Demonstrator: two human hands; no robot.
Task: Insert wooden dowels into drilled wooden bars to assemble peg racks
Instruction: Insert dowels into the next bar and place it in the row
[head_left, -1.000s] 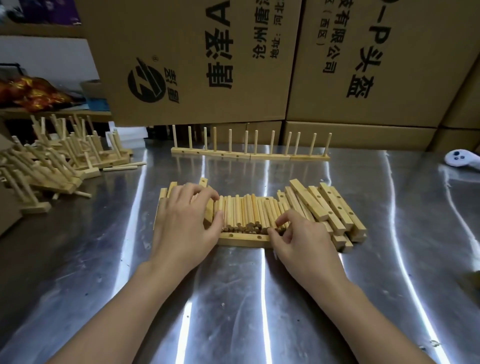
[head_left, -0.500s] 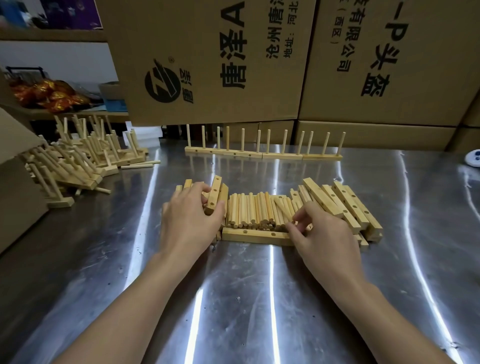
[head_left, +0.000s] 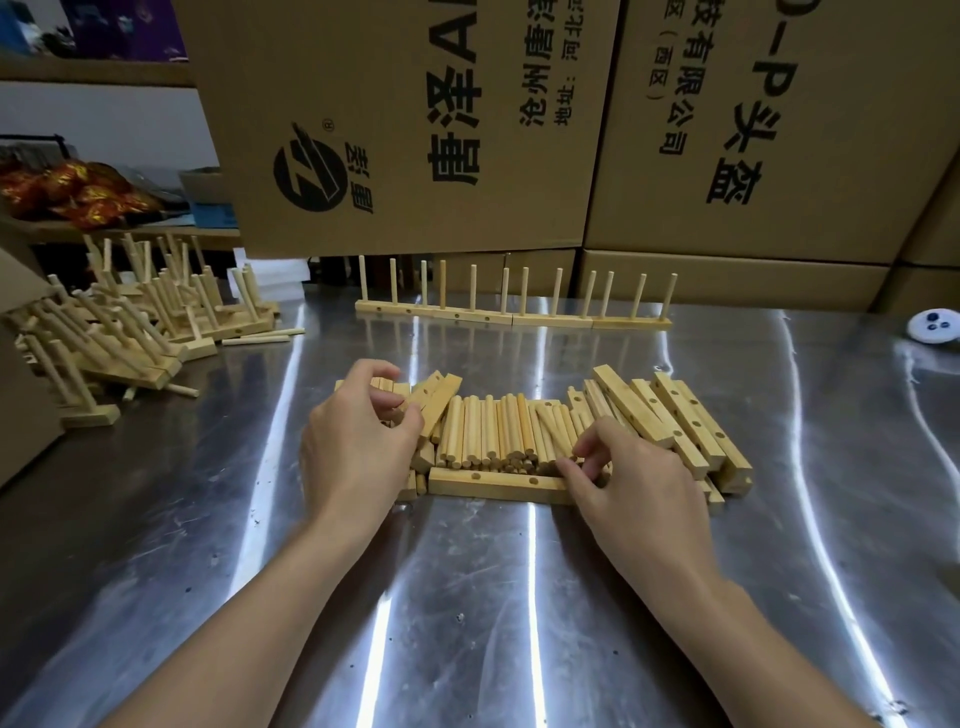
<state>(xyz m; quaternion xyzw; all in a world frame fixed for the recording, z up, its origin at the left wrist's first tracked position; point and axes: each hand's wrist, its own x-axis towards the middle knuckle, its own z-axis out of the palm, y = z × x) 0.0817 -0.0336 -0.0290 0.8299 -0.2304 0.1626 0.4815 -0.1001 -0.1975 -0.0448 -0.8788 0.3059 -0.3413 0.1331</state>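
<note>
- Right hand (head_left: 631, 480) at the dowel pile (head_left: 498, 434), fingers curled — pinch on a dowel, cannot tell.
- Left hand (head_left: 358, 441) pinching a drilled bar (head_left: 435, 397), tilted up — best steadied before pegging.
- Beyond, finished peg racks (head_left: 511, 317) standing upright.

Bare table (head_left: 467, 597) before dowels (head_left: 493, 431)

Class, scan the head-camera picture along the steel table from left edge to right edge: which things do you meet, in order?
Heap of finished peg racks → left hand → loose dowels → right hand → stacked drilled bars → white controller.
</note>
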